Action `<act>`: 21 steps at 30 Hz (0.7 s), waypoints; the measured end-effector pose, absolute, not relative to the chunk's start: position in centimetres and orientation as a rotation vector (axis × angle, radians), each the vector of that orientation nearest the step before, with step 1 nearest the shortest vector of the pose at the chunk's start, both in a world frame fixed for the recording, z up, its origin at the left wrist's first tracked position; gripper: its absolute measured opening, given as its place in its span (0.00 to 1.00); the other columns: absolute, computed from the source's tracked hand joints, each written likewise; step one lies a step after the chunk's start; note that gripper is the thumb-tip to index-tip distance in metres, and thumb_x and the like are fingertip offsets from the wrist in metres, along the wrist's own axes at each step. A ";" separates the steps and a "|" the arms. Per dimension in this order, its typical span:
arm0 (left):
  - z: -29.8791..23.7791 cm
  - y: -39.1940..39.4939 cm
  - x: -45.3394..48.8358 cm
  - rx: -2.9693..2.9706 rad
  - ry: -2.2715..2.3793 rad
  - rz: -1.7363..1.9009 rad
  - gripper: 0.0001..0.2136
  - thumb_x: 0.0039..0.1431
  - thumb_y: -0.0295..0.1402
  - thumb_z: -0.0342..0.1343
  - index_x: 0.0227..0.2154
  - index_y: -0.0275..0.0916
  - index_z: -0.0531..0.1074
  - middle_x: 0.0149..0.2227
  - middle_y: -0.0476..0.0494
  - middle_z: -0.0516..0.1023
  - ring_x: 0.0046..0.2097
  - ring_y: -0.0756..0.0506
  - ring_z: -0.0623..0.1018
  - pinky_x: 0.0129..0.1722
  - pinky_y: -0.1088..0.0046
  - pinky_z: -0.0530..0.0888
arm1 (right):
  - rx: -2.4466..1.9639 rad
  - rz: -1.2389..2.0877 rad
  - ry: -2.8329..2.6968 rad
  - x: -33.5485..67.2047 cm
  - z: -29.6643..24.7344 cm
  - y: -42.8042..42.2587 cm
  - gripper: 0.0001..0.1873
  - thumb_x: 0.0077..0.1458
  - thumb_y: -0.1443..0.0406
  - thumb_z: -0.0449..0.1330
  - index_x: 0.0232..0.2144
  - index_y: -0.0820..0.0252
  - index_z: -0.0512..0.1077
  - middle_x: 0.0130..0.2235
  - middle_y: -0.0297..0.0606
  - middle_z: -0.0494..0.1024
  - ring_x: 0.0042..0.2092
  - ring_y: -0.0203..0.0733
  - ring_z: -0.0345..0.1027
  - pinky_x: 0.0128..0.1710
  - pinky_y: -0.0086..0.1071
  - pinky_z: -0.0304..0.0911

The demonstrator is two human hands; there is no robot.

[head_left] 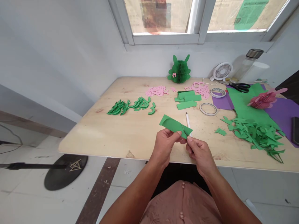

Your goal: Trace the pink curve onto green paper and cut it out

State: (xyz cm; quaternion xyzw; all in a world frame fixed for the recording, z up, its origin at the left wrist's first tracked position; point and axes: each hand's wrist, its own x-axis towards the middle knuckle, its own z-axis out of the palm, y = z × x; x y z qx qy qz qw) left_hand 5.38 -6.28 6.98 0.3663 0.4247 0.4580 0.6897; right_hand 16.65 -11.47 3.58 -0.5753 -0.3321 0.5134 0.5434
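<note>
My left hand (pixel 163 143) is closed on a folded-looking green paper strip (pixel 171 123), its thumb on top near the middle. A curved line or cut edge runs across the strip, and its right end is split into flaps. My right hand (pixel 199 151) pinches the lower right tip of the same paper; whether a small tool is also in those fingers is hidden. Just behind the strip lies a white pen (pixel 187 118) with a dark tip. Farther back is a stack of green paper strips (pixel 187 99).
On the left lie curved green paper cutouts (pixel 118 107). Pink cutouts (pixel 157 91) are farther back, near a green honeycomb paper rabbit (pixel 179 73). To the right are tape rolls (pixel 208 109), black scissors (pixel 240 87), green scraps (pixel 258 133) and a small fan (pixel 222 71).
</note>
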 end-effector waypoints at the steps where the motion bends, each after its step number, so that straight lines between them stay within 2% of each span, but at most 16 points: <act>1: 7.0 -6.3 5.5 0.816 0.954 1.033 0.07 0.41 0.33 0.63 0.21 0.33 0.75 0.20 0.48 0.75 0.25 0.51 0.72 0.32 0.74 0.68 | -1.366 1.213 -0.786 16.6 3.6 -11.4 0.23 0.51 0.48 0.60 0.25 0.65 0.73 0.17 0.26 0.53 0.20 0.28 0.41 0.19 0.29 0.35; 12: 7.1 -6.4 6.0 0.774 0.991 1.085 0.07 0.40 0.32 0.64 0.20 0.34 0.74 0.19 0.50 0.73 0.24 0.52 0.71 0.33 0.74 0.69 | -1.337 1.217 -0.753 16.8 3.5 -11.3 0.19 0.49 0.52 0.63 0.25 0.64 0.73 0.17 0.25 0.54 0.19 0.28 0.41 0.19 0.28 0.36; 21: 7.2 -6.3 6.1 0.772 0.974 1.072 0.07 0.39 0.33 0.64 0.20 0.34 0.74 0.19 0.49 0.73 0.23 0.52 0.70 0.33 0.73 0.69 | -1.338 1.228 -0.737 16.8 3.6 -11.3 0.20 0.48 0.50 0.63 0.26 0.64 0.73 0.17 0.25 0.54 0.19 0.29 0.41 0.19 0.28 0.35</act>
